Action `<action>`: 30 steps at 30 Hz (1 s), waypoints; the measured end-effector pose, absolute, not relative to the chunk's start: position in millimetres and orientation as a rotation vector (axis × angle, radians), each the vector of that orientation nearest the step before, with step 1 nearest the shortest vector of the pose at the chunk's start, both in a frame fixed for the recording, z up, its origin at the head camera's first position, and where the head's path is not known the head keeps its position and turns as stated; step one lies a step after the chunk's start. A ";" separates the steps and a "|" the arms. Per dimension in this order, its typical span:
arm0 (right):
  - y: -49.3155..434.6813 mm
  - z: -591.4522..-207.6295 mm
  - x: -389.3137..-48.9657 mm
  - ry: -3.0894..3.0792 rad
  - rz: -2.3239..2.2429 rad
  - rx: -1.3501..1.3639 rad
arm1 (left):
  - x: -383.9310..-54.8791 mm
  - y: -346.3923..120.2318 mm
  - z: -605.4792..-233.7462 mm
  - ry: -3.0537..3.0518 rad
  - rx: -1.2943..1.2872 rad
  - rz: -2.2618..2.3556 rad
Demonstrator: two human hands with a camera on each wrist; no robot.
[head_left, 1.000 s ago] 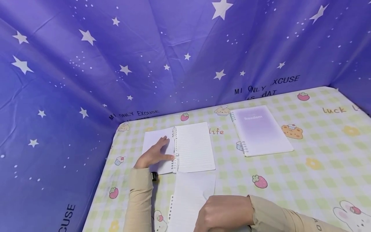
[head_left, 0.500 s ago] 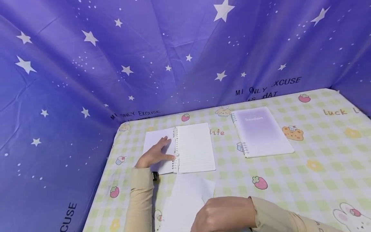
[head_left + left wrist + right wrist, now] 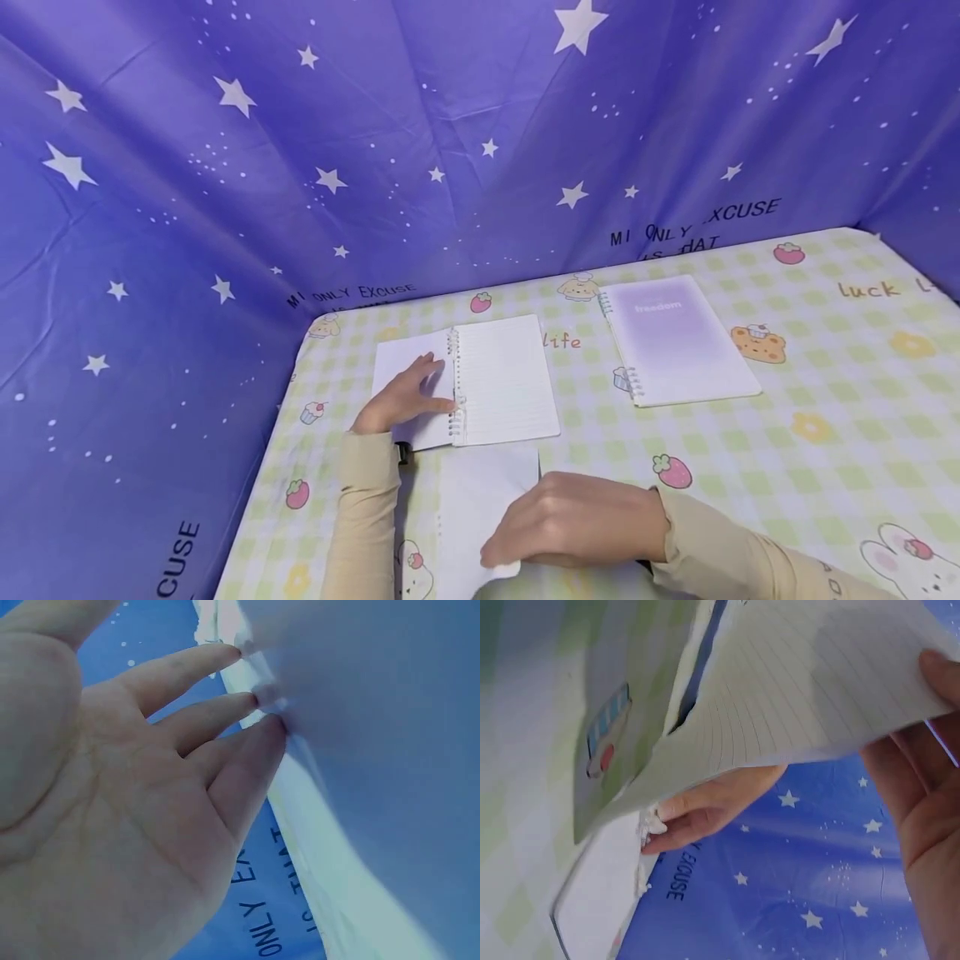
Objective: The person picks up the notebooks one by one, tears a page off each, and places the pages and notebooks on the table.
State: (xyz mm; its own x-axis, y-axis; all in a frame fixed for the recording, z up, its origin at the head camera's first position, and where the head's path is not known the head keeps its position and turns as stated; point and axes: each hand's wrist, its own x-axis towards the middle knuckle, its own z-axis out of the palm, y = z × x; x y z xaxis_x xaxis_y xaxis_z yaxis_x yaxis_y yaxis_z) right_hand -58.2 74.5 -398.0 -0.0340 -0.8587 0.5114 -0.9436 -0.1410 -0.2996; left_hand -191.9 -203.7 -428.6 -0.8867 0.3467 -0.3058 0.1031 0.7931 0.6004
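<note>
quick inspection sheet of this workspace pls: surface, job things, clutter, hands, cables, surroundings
Surface: checked tablecloth with cartoon prints.
Job things: ring-bound notebook lying open; lined sheet nearer the wearer, bent up at one end; whether the rings are closed is too small to tell.
Clutter: perhaps the closed "freedom" notebook, lying apart.
Grips: left grip rests on the open notebook; right grip pinches the sheet.
Cables: nothing seen.
Surroundings: purple-blue starry curtain.
</note>
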 end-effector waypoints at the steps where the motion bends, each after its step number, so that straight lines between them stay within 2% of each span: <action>1: 75.2 -396.9 -59.6 -1.961 0.910 2.051 | -191.6 -203.0 -428.3 2.594 0.350 0.814; 12: 72.1 -386.6 -72.5 -1.947 0.914 1.771 | -176.7 -205.0 -417.9 2.696 0.509 0.711; 25: 75.1 -368.3 -85.9 -2.058 1.121 1.363 | -146.8 -223.0 -377.5 2.543 0.736 1.135; 30: 79.5 -363.5 -89.0 -2.074 1.150 1.256 | -134.9 -228.9 -354.4 2.349 0.908 1.424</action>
